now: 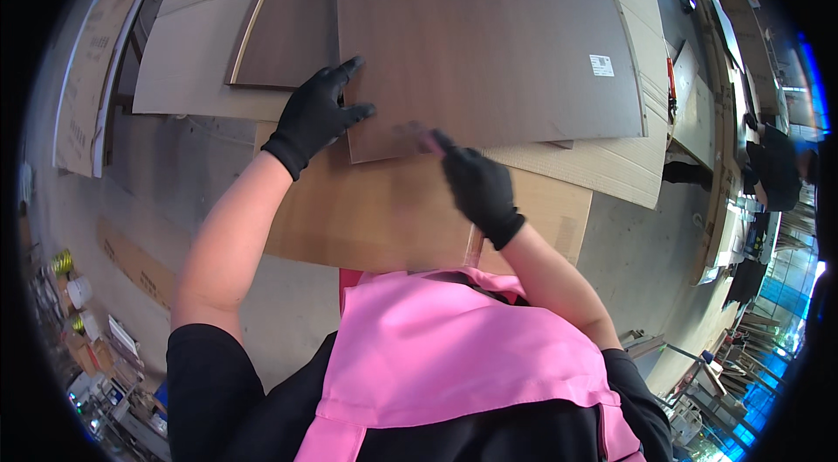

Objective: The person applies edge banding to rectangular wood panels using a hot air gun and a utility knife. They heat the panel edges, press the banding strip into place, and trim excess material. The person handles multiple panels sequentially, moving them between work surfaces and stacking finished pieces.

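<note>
Head view: brown panel [489,52] lies over cardboard [624,170]; left hand [316,117], fingers spread, should steady its edge while right hand [480,191], curled round a blurred tool [431,142], works evenly, lightly.

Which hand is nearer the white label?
Right: the right hand is below and left of the label; the left hand is farther, at the left edge of the labelled board.

Dark brown panels [489,43] lie overlapping on a pale cardboard sheet [192,56], with browner cardboard [384,218] at its near edge
</note>
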`<act>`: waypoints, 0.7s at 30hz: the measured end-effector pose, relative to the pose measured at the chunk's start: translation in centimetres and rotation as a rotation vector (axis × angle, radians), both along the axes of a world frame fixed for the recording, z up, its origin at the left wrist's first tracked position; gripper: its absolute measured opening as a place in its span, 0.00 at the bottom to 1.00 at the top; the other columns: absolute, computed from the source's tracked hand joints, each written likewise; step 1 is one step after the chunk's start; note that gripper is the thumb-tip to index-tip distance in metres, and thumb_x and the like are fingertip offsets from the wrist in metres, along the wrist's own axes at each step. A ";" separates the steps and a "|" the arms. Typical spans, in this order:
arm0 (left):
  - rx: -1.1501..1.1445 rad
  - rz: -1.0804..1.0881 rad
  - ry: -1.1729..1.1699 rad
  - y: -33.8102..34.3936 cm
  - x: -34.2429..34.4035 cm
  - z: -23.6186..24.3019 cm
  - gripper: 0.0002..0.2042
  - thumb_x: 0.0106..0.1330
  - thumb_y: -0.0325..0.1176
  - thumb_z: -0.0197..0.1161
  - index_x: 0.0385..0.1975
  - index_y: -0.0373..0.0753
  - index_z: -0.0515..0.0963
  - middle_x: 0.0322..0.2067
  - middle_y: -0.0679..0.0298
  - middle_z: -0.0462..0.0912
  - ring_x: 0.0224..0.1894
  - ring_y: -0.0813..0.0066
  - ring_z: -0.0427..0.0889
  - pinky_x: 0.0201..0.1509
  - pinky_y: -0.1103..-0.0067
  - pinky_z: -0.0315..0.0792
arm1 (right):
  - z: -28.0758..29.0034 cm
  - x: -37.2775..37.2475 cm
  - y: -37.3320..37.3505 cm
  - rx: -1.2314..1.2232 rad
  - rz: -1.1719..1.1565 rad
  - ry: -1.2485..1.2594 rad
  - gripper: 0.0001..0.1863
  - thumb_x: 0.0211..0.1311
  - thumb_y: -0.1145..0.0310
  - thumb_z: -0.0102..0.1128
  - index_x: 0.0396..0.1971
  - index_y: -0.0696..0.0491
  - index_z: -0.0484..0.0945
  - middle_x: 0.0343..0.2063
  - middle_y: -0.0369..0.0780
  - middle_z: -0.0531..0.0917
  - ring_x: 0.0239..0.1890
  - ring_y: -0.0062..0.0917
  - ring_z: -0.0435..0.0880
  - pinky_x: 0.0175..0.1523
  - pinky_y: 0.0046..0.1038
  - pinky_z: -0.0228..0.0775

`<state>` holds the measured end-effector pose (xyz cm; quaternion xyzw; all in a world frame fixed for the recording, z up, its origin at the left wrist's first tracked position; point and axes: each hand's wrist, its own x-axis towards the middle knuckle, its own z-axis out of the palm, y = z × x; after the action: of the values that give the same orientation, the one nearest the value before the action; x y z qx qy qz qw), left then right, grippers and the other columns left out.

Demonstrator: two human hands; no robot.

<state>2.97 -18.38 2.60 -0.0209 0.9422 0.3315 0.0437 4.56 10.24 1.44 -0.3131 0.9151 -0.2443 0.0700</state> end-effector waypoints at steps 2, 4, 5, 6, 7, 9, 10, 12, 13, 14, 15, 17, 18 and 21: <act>-0.021 -0.013 0.078 0.1 0.1 -0.1 0.37 0.53 0.46 0.70 0.64 0.43 0.66 0.34 0.59 0.74 0.32 0.69 0.73 0.42 0.75 0.71 | 0.5 -0.3 0.4 0.099 -0.233 0.006 0.25 0.61 0.67 0.51 0.60 0.41 0.68 0.25 0.41 0.80 0.24 0.36 0.81 0.28 0.39 0.72; -0.021 -0.003 0.074 0.2 0.2 -0.1 0.37 0.53 0.46 0.70 0.64 0.43 0.66 0.30 0.60 0.73 0.30 0.71 0.71 0.39 0.76 0.71 | 1.0 -0.1 0.2 0.151 -0.163 -0.020 0.25 0.62 0.66 0.50 0.61 0.42 0.68 0.24 0.42 0.80 0.22 0.36 0.80 0.26 0.40 0.71; -0.014 0.000 0.040 0.2 0.2 -0.1 0.36 0.53 0.46 0.70 0.64 0.43 0.67 0.30 0.60 0.72 0.29 0.71 0.71 0.39 0.76 0.71 | 1.1 0.2 -0.3 0.099 -0.030 0.004 0.25 0.62 0.66 0.52 0.61 0.42 0.68 0.24 0.41 0.79 0.21 0.35 0.80 0.26 0.38 0.71; 0.004 -0.001 0.046 0.1 0.0 0.0 0.36 0.54 0.45 0.70 0.63 0.43 0.67 0.29 0.60 0.72 0.29 0.71 0.71 0.39 0.76 0.71 | 1.0 0.6 -1.2 0.112 0.097 -0.035 0.26 0.62 0.66 0.53 0.62 0.42 0.68 0.24 0.40 0.79 0.20 0.34 0.79 0.26 0.35 0.71; -0.016 -0.010 -0.017 -0.1 -0.3 0.1 0.35 0.54 0.45 0.70 0.63 0.43 0.68 0.28 0.60 0.72 0.29 0.71 0.71 0.39 0.76 0.71 | 0.8 1.1 -2.2 0.061 0.165 -0.049 0.26 0.61 0.66 0.53 0.62 0.42 0.68 0.24 0.41 0.79 0.21 0.35 0.79 0.26 0.36 0.71; -0.033 -0.028 -0.096 -0.9 -0.8 0.2 0.34 0.54 0.45 0.70 0.62 0.44 0.69 0.27 0.60 0.72 0.28 0.70 0.72 0.38 0.76 0.71 | 0.6 1.2 -2.8 0.049 0.130 0.007 0.26 0.61 0.66 0.53 0.61 0.42 0.68 0.25 0.41 0.79 0.22 0.36 0.80 0.26 0.36 0.71; -0.047 -0.043 -0.027 -1.5 -1.2 0.1 0.33 0.54 0.45 0.70 0.61 0.45 0.70 0.28 0.60 0.72 0.29 0.69 0.73 0.39 0.75 0.71 | 0.6 1.2 -2.8 0.027 0.136 0.000 0.25 0.61 0.66 0.53 0.61 0.42 0.69 0.24 0.41 0.80 0.22 0.36 0.80 0.26 0.35 0.71; -0.071 -0.067 0.105 -2.9 -3.2 -0.2 0.32 0.54 0.45 0.70 0.60 0.47 0.71 0.29 0.60 0.73 0.31 0.68 0.74 0.39 0.74 0.72 | 0.4 0.6 -1.6 0.083 -0.086 -0.063 0.25 0.61 0.66 0.52 0.61 0.41 0.68 0.25 0.42 0.80 0.23 0.36 0.81 0.26 0.38 0.72; -0.111 -0.060 0.160 -3.5 -4.3 -0.5 0.33 0.53 0.47 0.70 0.61 0.47 0.69 0.37 0.57 0.71 0.38 0.64 0.73 0.45 0.72 0.70 | 0.6 -0.1 0.1 0.033 -0.066 -0.042 0.26 0.61 0.66 0.52 0.61 0.42 0.67 0.25 0.42 0.80 0.24 0.36 0.81 0.26 0.38 0.72; -0.150 -0.054 0.212 -4.0 -5.5 -1.0 0.35 0.52 0.49 0.70 0.62 0.47 0.68 0.45 0.55 0.69 0.45 0.60 0.71 0.51 0.70 0.69 | 0.5 -0.3 1.1 0.109 -0.168 -0.031 0.26 0.60 0.66 0.52 0.61 0.43 0.67 0.25 0.41 0.80 0.24 0.36 0.81 0.26 0.38 0.72; -0.190 -0.059 0.264 -4.3 -6.6 -1.4 0.37 0.51 0.51 0.70 0.63 0.47 0.67 0.54 0.52 0.68 0.53 0.56 0.70 0.56 0.68 0.68 | 0.3 -0.3 1.5 0.126 -0.118 0.018 0.27 0.59 0.67 0.53 0.61 0.43 0.67 0.24 0.40 0.80 0.24 0.36 0.81 0.26 0.38 0.72; -0.239 -0.078 0.270 -4.8 -7.9 -2.1 0.41 0.49 0.55 0.70 0.64 0.48 0.65 0.64 0.50 0.63 0.62 0.50 0.66 0.64 0.65 0.64 | -0.2 -0.2 1.3 0.141 -0.008 0.005 0.27 0.58 0.67 0.53 0.60 0.44 0.67 0.24 0.39 0.80 0.23 0.35 0.81 0.25 0.37 0.72; -0.250 -0.082 0.221 -5.0 -8.4 -2.3 0.43 0.48 0.56 0.70 0.65 0.48 0.63 0.65 0.50 0.60 0.64 0.48 0.63 0.66 0.65 0.61 | -0.4 0.0 0.8 0.099 0.084 0.026 0.27 0.58 0.68 0.53 0.60 0.44 0.67 0.24 0.39 0.80 0.23 0.35 0.81 0.25 0.37 0.72; -0.265 -0.103 0.186 -5.1 -8.8 -2.6 0.46 0.46 0.59 0.70 0.67 0.49 0.61 0.67 0.51 0.57 0.66 0.47 0.59 0.68 0.64 0.59 | -1.2 1.1 -3.3 0.054 0.126 0.039 0.27 0.58 0.69 0.52 0.60 0.46 0.68 0.24 0.38 0.79 0.22 0.34 0.79 0.25 0.37 0.70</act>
<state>-5.83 -23.51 -0.04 0.0524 0.9774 0.2024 -0.0297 5.67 6.99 0.25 -0.3729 0.9010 -0.2083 0.0758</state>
